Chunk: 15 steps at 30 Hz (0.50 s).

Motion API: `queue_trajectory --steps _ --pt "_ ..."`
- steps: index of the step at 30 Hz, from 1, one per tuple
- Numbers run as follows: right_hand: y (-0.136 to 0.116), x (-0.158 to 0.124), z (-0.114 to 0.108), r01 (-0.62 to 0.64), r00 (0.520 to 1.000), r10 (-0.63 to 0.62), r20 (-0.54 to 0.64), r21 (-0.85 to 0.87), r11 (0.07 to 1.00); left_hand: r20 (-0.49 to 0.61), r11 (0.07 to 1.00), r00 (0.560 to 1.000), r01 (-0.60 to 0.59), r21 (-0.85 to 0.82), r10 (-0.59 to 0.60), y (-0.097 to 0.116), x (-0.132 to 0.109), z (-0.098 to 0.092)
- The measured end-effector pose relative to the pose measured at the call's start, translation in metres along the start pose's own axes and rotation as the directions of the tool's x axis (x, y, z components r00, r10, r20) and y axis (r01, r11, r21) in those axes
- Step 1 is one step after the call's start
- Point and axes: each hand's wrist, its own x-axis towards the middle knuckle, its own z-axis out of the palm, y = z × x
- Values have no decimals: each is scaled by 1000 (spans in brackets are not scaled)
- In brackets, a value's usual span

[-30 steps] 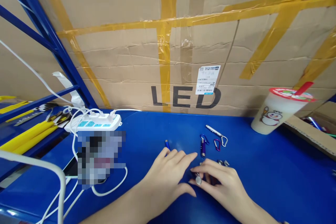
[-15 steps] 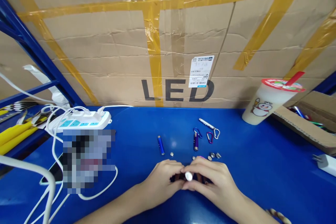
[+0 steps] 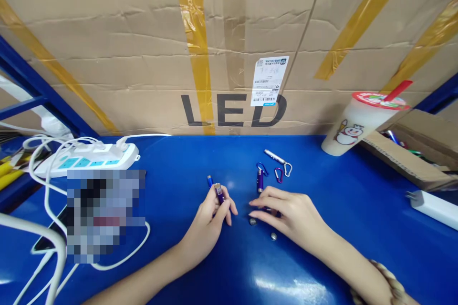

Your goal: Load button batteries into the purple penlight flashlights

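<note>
My left hand (image 3: 211, 217) is closed around a small purple flashlight (image 3: 219, 193), its metal end pointing up and away from me. Behind those fingers a blue flashlight (image 3: 210, 181) lies partly covered. My right hand (image 3: 286, 207) hovers low over the table, thumb and forefinger apart, nothing visible between them. Just under its thumb lies a small dark silvery round piece (image 3: 253, 221); a button cell (image 3: 274, 237) sits nearer to me. Beyond the right fingertips is another purple flashlight (image 3: 260, 181) with a blue carabiner (image 3: 263, 168). The space under the right palm is hidden.
Farther back lie a silver flashlight (image 3: 275, 156) and a purple carabiner (image 3: 278, 175). A drink cup (image 3: 352, 128), an open carton (image 3: 404, 162) and a white adapter (image 3: 434, 212) stand right. Left are a power strip (image 3: 107, 155) and cables. A big cardboard box (image 3: 143, 57) closes the back.
My hands have parted: the left moved left with the purple flashlight, the right opened. Two small round pieces now show near the right thumb. The view has shifted slightly.
</note>
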Motion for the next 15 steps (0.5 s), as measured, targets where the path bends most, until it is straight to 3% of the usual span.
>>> queue_trajectory --steps 4,11,15 --pt "-4 -1 1 76 984 -71 164 -25 997 53 1000 998 -18 21 16 -1 -4 4" --pt "-4 -4 6 81 986 -78 145 -13 997 45 986 998 44 161 -51 5 -11 5" --pt "-3 -3 6 51 985 -49 167 -10 999 77 981 997 -13 195 -2 5 -10 5"
